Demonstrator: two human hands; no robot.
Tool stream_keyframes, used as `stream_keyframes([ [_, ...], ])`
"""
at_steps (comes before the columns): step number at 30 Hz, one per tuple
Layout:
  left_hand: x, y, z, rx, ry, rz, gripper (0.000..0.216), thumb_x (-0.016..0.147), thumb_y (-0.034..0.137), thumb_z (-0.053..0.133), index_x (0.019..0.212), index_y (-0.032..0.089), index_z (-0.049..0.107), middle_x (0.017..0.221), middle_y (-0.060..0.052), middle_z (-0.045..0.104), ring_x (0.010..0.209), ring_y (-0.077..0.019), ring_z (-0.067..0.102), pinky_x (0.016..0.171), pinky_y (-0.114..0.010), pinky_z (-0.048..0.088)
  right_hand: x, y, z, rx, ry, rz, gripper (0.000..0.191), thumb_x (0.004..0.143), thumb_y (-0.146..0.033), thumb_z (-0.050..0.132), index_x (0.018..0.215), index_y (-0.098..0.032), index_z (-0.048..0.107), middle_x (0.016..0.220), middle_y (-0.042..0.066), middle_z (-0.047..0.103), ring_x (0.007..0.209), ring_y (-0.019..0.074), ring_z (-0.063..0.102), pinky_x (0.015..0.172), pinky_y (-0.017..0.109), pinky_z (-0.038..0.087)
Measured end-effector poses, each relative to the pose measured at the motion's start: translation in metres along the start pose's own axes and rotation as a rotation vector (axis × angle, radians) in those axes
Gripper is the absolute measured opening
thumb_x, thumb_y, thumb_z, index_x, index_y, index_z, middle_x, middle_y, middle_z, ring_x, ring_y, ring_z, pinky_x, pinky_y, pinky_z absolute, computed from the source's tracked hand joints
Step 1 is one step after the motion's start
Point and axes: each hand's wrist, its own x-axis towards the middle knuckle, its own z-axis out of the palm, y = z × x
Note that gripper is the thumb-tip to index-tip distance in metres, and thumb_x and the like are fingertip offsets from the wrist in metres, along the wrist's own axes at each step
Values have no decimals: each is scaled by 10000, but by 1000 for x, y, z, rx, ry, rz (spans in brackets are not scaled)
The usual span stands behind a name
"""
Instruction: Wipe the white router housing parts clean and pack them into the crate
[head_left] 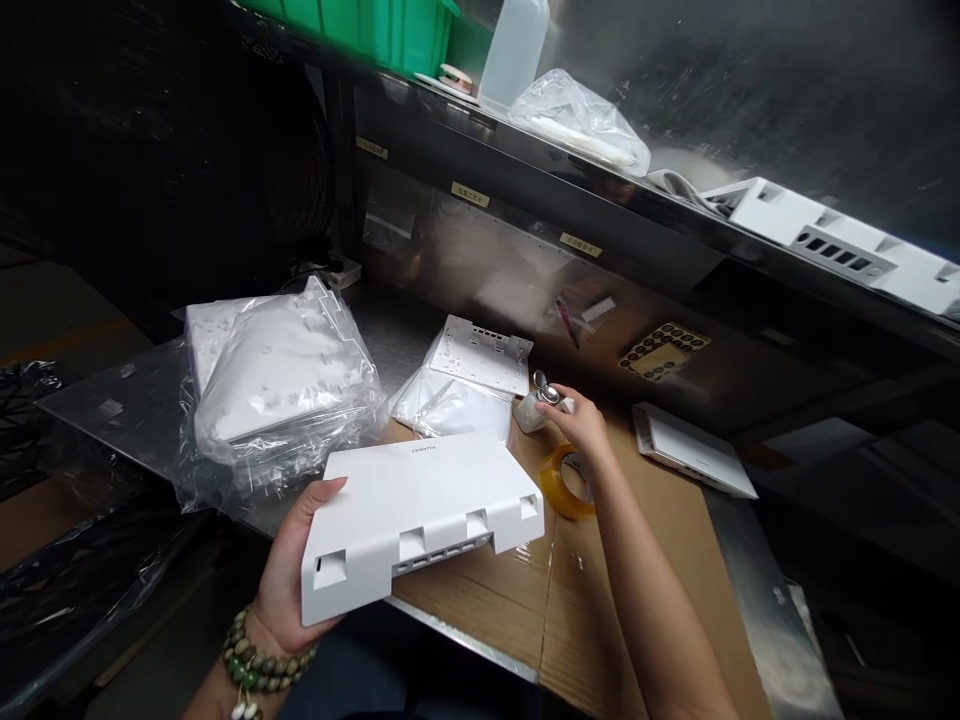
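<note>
My left hand (289, 570) grips the left end of a white plastic router housing (427, 490), held tilted above the bench edge. The word HUAWEI is on its top, and a row of port openings faces me. My right hand (583, 425) reaches to a small dispenser bottle (529, 413) with its metal flip lid (546, 387) raised. Its fingertips touch the metal top, and a small white piece (568, 405), perhaps cloth, is pinched between the fingers. Just below that hand lies a roll of yellow tape (568, 482).
Bagged white panels (285, 370) are stacked at left. A white perforated panel (484, 353) rests on plastic bags (454, 402) behind the housing. Cardboard (660, 540) covers the bench; another white housing (694, 450) lies right. A shelf (450, 115) overhangs the back, holding a green bin (375, 30).
</note>
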Motion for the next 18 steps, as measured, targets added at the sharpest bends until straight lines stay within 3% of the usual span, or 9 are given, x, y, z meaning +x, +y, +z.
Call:
stream_keyframes([
  [3,1,1,-3,-36,-45,1,542,964,236,527,1475,61,482,890,-172,803,671,-338,773,642,-445,665,-1,6,-11,-7,53,51,741,826,-677,627,1381,-202,508,1140,126,716,966,268,678,821,380,529],
  [6,-1,2,-4,-22,-110,39,551,984,227,519,1505,64,438,896,-138,809,713,-329,778,603,-395,661,1,10,-24,-24,57,76,554,988,-619,407,1317,-185,514,1080,104,695,856,215,664,779,378,538],
  [11,-5,3,0,4,-97,93,551,1022,231,464,1539,67,369,913,-112,812,797,-316,781,644,-353,664,3,6,-28,-122,17,29,421,1004,-510,516,1238,-165,572,1016,55,680,868,188,653,854,400,527],
  [15,-6,4,1,-2,-103,83,517,1044,266,430,1521,70,400,966,-112,811,875,-318,776,772,-398,661,3,-5,-26,-201,32,-39,348,975,-404,561,1219,-157,588,1004,97,711,905,242,660,837,386,497],
  [18,-7,6,-2,2,-130,76,510,1043,275,429,1497,43,426,989,-127,807,917,-336,768,795,-427,657,3,-13,-28,-236,70,-127,245,943,-353,580,1118,-205,667,1107,103,704,1020,274,648,868,367,467],
])
